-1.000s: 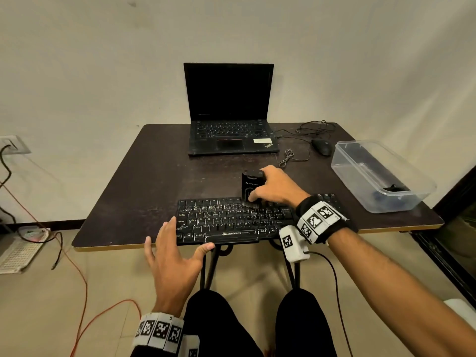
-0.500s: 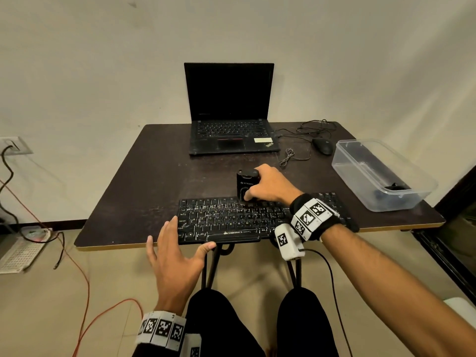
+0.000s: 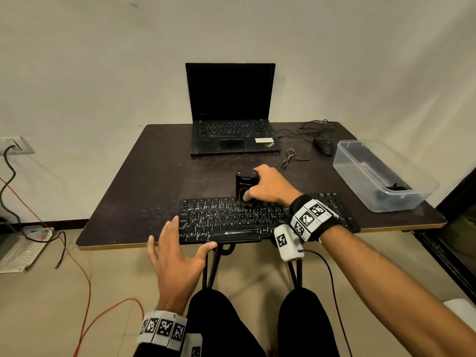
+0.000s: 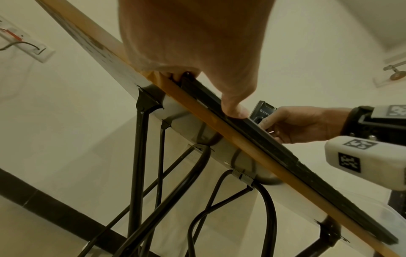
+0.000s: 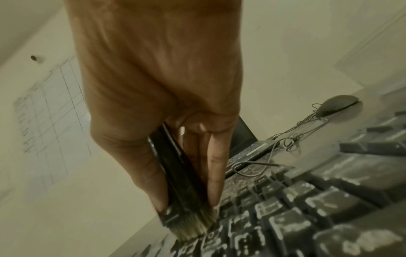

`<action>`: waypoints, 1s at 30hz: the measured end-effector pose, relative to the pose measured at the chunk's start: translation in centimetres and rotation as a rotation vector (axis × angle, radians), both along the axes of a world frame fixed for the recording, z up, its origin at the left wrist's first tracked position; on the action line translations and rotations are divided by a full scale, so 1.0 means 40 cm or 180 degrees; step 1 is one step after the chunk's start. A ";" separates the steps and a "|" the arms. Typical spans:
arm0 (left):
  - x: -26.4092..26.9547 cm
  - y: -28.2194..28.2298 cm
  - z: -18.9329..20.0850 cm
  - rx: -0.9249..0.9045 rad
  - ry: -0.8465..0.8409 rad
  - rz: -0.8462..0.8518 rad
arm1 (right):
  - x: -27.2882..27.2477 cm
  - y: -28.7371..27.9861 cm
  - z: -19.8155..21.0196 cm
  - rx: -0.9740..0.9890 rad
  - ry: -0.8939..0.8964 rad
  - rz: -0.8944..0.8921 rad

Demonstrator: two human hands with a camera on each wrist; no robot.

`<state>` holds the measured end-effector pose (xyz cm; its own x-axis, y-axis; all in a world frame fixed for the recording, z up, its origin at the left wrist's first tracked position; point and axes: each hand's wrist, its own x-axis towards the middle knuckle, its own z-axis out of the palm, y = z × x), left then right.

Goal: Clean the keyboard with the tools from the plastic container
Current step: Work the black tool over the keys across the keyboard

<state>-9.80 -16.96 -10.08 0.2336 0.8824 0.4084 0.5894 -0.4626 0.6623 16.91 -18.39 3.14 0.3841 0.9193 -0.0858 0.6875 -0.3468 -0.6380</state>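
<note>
In the lower middle of the head view a black full-size keyboard with white legends lies along the near edge of a dark brown square table. The right hand clamps a black block-shaped cleaning brush with pale bristles between thumb and fingers, upright, with its bristles pressed onto the top key rows near the keyboard's centre (the right wrist view shows the bristle tuft splayed against dusty keys). The left hand, at lower left of centre, has its fingers spread and straight; its fingertips rest at the keyboard's left end, and the thumb presses on the front edge, holding nothing.

At the right edge of the head view a clear rectangular plastic container stands on the table, well apart from the keyboard, with a small dark item in its near corner, too indistinct to name. An open black laptop with a dark screen sits at the table's far side, upper centre, with a black wired mouse just to its right.
</note>
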 end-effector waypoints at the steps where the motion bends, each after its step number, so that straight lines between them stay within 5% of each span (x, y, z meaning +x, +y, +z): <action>1: 0.001 -0.001 0.001 0.0003 -0.0012 -0.0005 | -0.003 -0.002 0.002 -0.0052 0.0050 0.0107; 30: 0.001 0.007 -0.009 0.0019 0.0086 0.0048 | -0.046 0.029 0.013 -0.0048 -0.0237 0.0300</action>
